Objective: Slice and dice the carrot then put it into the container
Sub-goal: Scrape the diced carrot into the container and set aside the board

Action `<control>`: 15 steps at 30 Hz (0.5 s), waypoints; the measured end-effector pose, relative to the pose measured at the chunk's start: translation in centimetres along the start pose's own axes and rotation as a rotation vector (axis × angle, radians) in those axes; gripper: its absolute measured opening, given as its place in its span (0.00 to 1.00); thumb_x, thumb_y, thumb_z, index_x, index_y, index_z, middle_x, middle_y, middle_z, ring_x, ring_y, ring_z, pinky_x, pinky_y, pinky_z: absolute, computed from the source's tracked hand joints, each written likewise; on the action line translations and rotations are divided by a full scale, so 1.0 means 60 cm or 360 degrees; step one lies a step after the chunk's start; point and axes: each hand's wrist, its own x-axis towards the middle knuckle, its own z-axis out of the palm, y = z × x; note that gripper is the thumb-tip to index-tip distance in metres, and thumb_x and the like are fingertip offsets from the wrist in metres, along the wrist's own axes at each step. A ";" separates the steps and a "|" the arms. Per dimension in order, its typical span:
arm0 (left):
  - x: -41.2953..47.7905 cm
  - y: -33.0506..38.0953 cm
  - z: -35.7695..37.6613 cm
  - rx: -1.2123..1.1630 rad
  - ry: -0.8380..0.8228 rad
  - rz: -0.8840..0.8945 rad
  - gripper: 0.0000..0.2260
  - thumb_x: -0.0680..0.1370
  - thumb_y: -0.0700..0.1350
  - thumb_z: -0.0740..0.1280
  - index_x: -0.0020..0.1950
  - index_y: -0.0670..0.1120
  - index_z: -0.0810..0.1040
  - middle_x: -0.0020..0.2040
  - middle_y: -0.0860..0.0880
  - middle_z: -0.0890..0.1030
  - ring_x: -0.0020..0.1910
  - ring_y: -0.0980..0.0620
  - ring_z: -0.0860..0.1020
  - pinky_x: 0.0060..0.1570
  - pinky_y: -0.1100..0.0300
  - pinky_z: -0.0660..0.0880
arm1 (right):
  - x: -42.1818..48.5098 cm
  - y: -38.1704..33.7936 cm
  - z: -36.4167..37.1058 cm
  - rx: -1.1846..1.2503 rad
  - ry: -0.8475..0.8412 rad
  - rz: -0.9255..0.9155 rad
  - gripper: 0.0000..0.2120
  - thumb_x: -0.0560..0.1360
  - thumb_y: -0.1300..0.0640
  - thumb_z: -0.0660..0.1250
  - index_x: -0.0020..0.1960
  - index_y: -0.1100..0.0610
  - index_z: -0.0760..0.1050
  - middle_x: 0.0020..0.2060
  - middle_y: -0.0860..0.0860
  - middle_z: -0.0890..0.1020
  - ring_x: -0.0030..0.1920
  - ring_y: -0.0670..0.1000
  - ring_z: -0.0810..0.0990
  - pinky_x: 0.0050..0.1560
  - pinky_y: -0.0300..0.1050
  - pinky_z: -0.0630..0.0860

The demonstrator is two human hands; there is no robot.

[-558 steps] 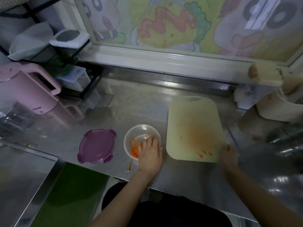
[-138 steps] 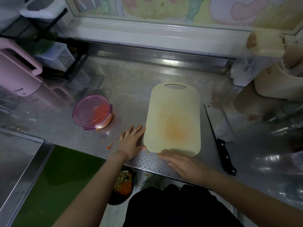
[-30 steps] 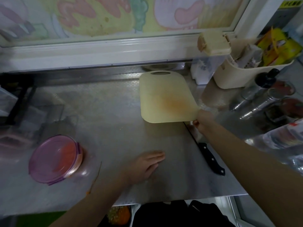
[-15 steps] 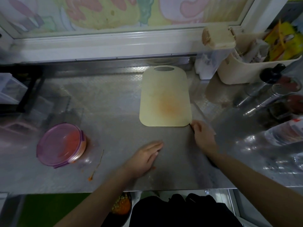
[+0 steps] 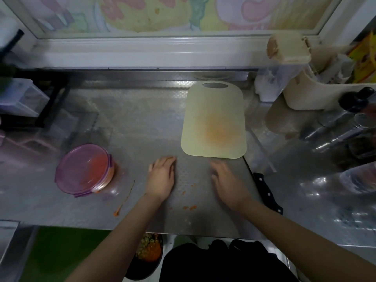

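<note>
As both hands rest flat on the steel counter (image 5: pixel 132 119), I record that neither holds anything. Left hand (image 5: pixel 161 178): palm down, fingers straight and close together, toward the near edge. Right hand (image 5: pixel 227 184): palm down just right of it, fingers extended toward the far side, outline slightly blurred. Small orange carrot bits (image 5: pixel 190 207) lie scattered on the counter between the two hands and wrists. Diced carrot (image 5: pixel 99 165) shows orange through the purple lid (image 5: pixel 81 165) closed on the round container (image 5: pixel 108 176), which stands at the left, apart from the left hand. A thin carrot strip (image 5: pixel 125 198) lies on the counter between the container and the left forearm. Cutting board (image 5: pixel 213 102): flat, just beyond the hands, with an orange stain at its middle. Knife (image 5: pixel 266 192): black handle just right of the right forearm; I cannot make out the blade clearly against the steel. A bowl (image 5: pixel 148 251) of scraps sits below the near counter edge.
</note>
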 end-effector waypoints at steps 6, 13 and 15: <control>0.031 0.013 0.003 0.0151 0.0038 -0.0028 0.17 0.79 0.45 0.53 0.63 0.46 0.76 0.61 0.46 0.76 0.61 0.44 0.72 0.57 0.53 0.60 | 0.065 0.037 -0.059 0.0462 0.0741 0.0927 0.15 0.81 0.58 0.58 0.61 0.68 0.68 0.51 0.61 0.76 0.54 0.59 0.76 0.54 0.47 0.69; 0.032 0.012 0.006 0.0133 -0.0075 -0.0084 0.17 0.80 0.44 0.55 0.68 0.46 0.71 0.68 0.46 0.71 0.66 0.44 0.67 0.64 0.52 0.58 | 0.103 0.052 -0.103 0.0596 0.0543 0.1207 0.16 0.79 0.51 0.61 0.35 0.56 0.72 0.35 0.57 0.76 0.36 0.55 0.74 0.38 0.45 0.69; 0.030 0.007 0.004 0.0104 -0.0078 -0.0063 0.18 0.79 0.45 0.54 0.68 0.46 0.72 0.68 0.46 0.72 0.65 0.44 0.68 0.63 0.51 0.60 | 0.116 0.037 -0.110 0.0960 0.0435 0.1306 0.15 0.79 0.52 0.63 0.35 0.56 0.68 0.33 0.53 0.72 0.29 0.49 0.68 0.24 0.38 0.65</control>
